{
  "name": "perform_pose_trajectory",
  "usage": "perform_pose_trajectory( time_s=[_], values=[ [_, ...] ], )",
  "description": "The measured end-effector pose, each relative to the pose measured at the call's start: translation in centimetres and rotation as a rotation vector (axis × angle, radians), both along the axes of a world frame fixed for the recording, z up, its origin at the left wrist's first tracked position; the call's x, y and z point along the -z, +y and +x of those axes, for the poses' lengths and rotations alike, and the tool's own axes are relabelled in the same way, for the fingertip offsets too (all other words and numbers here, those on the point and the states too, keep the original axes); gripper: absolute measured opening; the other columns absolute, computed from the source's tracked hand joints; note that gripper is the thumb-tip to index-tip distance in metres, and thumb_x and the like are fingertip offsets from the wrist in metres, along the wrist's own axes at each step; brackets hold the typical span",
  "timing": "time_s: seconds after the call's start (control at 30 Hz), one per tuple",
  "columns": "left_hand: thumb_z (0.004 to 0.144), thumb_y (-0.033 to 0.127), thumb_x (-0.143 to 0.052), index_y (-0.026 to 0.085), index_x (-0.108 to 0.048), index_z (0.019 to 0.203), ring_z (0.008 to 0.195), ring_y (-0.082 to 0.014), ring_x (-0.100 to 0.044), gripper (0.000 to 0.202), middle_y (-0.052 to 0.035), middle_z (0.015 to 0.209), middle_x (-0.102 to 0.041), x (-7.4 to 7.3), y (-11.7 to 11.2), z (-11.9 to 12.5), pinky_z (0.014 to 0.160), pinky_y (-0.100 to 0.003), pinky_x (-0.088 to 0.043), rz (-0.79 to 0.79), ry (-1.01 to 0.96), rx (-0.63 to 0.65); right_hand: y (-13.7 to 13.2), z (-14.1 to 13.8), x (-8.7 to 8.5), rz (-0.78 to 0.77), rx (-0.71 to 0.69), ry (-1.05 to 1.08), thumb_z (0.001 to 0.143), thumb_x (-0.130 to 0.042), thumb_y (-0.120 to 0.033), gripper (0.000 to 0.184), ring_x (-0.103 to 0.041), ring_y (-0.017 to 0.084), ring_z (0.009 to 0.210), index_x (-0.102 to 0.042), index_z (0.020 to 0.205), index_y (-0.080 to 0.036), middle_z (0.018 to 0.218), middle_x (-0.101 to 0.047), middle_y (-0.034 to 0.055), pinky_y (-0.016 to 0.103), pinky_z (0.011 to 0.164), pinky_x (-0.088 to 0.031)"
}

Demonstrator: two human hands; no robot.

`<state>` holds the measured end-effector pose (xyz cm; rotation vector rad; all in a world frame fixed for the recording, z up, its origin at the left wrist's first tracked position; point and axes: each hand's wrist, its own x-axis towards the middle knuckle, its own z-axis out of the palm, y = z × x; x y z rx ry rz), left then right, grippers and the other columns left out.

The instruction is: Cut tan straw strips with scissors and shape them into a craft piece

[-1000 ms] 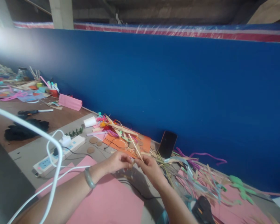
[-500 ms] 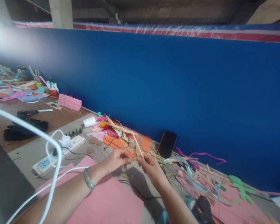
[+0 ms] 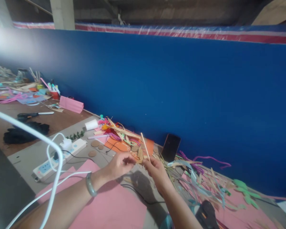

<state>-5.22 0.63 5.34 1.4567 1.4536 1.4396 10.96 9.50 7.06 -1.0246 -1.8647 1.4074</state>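
My left hand (image 3: 119,165) and my right hand (image 3: 156,170) meet above the table, both pinched on a thin pale straw strip (image 3: 145,147). The strip rises from my right fingers and tilts up to the left. A small folded piece of straw sits between the fingertips of both hands. A grey bangle (image 3: 90,184) circles my left wrist. A pink paper sheet (image 3: 109,206) lies under my forearms.
A heap of straw strips and coloured ribbons (image 3: 200,181) spreads to the right. A dark phone (image 3: 171,147) leans on the blue wall (image 3: 181,95). A white power strip (image 3: 59,157) with cables lies left; a black glue gun (image 3: 206,214) sits by my right arm. An orange sheet (image 3: 124,144) holds scraps.
The straw strip has swung more upright and shifted slightly right as my right hand turned it. My left fingers stay pinched at its base.
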Motion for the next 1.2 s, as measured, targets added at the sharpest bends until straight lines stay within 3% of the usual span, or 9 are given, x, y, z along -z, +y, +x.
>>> perform_pose_trajectory(
  time_s=[0.1,0.2,0.37,0.47,0.63,0.73,0.97,1.2],
  values=[
    [0.074,0.014,-0.064,0.016,-0.064,0.082,0.068,-0.0136,-0.057,0.009,-0.0022,0.076,-0.065,0.5,-0.2,0.2,0.065,-0.024,-0.042,0.175,0.261,-0.085,0.0,-0.1,0.2,-0.007,-0.014,0.002,0.074,-0.056,-0.036,0.026,-0.025,0.007,0.044,-0.044,0.058,-0.02,0.048,-0.034,-0.0079,0.022,0.043,-0.018],
    [0.083,0.015,-0.056,0.018,-0.06,0.078,0.069,-0.0134,-0.055,0.007,-0.0015,0.074,-0.061,1.0,-0.3,0.2,0.066,-0.024,-0.04,0.305,0.461,-0.135,-0.2,-0.1,0.1,-0.025,-0.055,-0.002,0.073,-0.056,-0.035,0.025,-0.025,0.006,0.043,-0.045,0.058,-0.019,0.049,-0.035,-0.0079,0.022,0.043,-0.017],
    [0.088,0.017,-0.051,0.019,-0.059,0.073,0.066,-0.0131,-0.053,0.017,-0.0011,0.07,-0.059,1.1,-0.4,0.0,0.065,-0.025,-0.037,0.326,0.582,-0.17,-0.6,-0.2,-0.3,-0.075,-0.06,0.033,0.073,-0.058,-0.037,0.023,-0.022,0.006,0.044,-0.048,0.063,-0.018,0.05,-0.032,-0.0086,0.021,0.043,-0.014],
    [0.087,0.02,-0.055,0.018,-0.062,0.074,0.073,-0.0147,-0.056,0.015,-0.0033,0.077,-0.063,0.8,-0.4,0.2,0.069,-0.025,-0.039,0.258,0.447,-0.154,-0.7,-0.2,-0.5,-0.098,-0.052,0.07,0.074,-0.06,-0.043,0.029,-0.021,0.006,0.044,-0.05,0.065,-0.018,0.05,-0.031,-0.009,0.021,0.042,-0.013],
    [0.077,0.034,-0.066,0.015,-0.064,0.068,0.055,-0.012,-0.053,0.021,-0.0004,0.059,-0.06,0.6,0.1,0.9,0.054,-0.022,-0.039,-0.106,-0.198,-0.039,-0.8,-0.4,-0.7,-0.103,-0.058,0.106,0.068,-0.071,-0.049,0.037,-0.02,0.005,0.044,-0.052,0.068,-0.018,0.049,-0.031,-0.0098,0.022,0.043,-0.013],
    [0.071,0.038,-0.069,0.014,-0.065,0.068,0.047,-0.0096,-0.048,0.024,0.0019,0.052,-0.056,0.9,0.2,1.2,0.05,-0.022,-0.036,-0.244,-0.436,0.022,-0.8,-0.4,-0.6,-0.117,-0.112,0.087,0.063,-0.077,-0.046,0.036,-0.022,0.005,0.045,-0.06,0.074,-0.016,0.051,-0.038,-0.0089,0.022,0.043,-0.015],
    [0.067,0.033,-0.071,0.013,-0.066,0.066,0.053,-0.0098,-0.05,0.021,-0.0009,0.059,-0.06,1.3,0.3,1.3,0.055,-0.023,-0.037,-0.199,-0.475,0.077,-0.6,-0.3,0.1,-0.097,-0.126,0.047,0.067,-0.075,-0.042,0.031,-0.027,0.006,0.046,-0.06,0.065,-0.015,0.05,-0.038,-0.0084,0.022,0.045,-0.019],
    [0.07,0.035,-0.068,0.013,-0.067,0.064,0.051,-0.0102,-0.051,0.023,-0.0003,0.054,-0.058,0.7,0.2,0.8,0.054,-0.022,-0.038,-0.231,-0.32,0.089,-0.4,0.0,0.1,-0.083,-0.102,0.083,0.07,-0.069,-0.042,0.031,-0.022,0.006,0.044,-0.052,0.063,-0.017,0.047,-0.029,-0.0102,0.022,0.044,-0.014]
  ],
)
